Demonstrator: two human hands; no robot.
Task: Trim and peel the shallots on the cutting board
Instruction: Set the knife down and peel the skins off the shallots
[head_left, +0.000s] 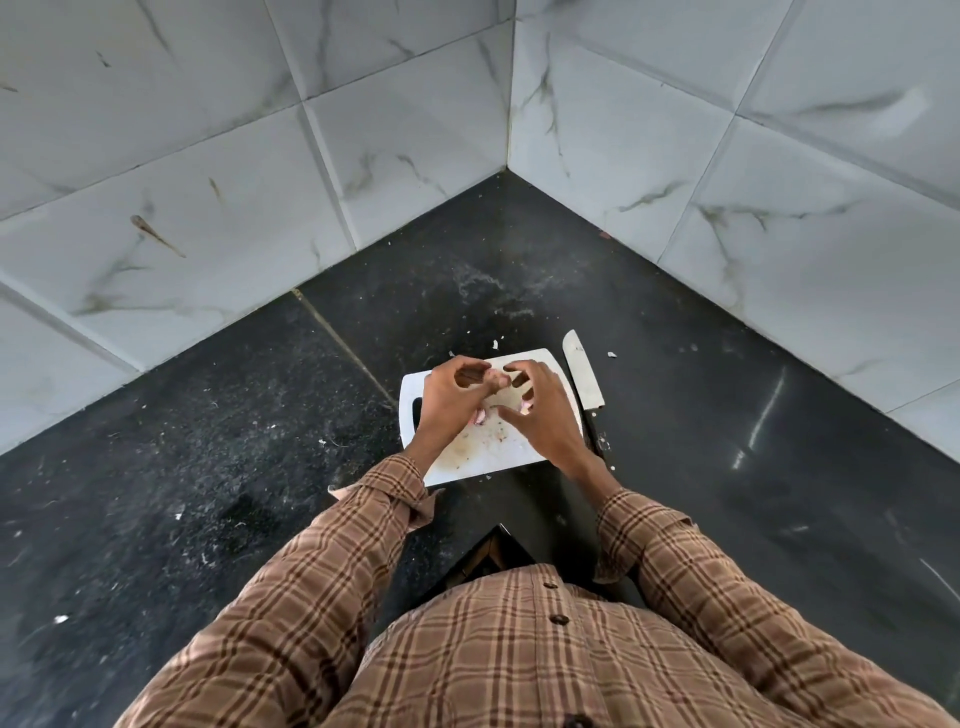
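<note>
A white cutting board (483, 452) lies on the black counter in the corner. Both my hands hover over its far half. My left hand (449, 400) pinches a small pinkish shallot (497, 380) between thumb and fingers. My right hand (540, 410) has its fingertips at the same shallot from the right, fingers curled. Pink shallot pieces (479, 415) lie on the board under my left hand, and another pink bit (527, 407) peeks out under my right fingers. Small flecks of skin dot the board's near half.
A wide-bladed knife (583, 376) lies on the counter just right of the board, tip pointing away. Scraps of peel (496, 344) are scattered around on the black counter (208, 441). Marble-tiled walls (260, 182) close in the corner behind.
</note>
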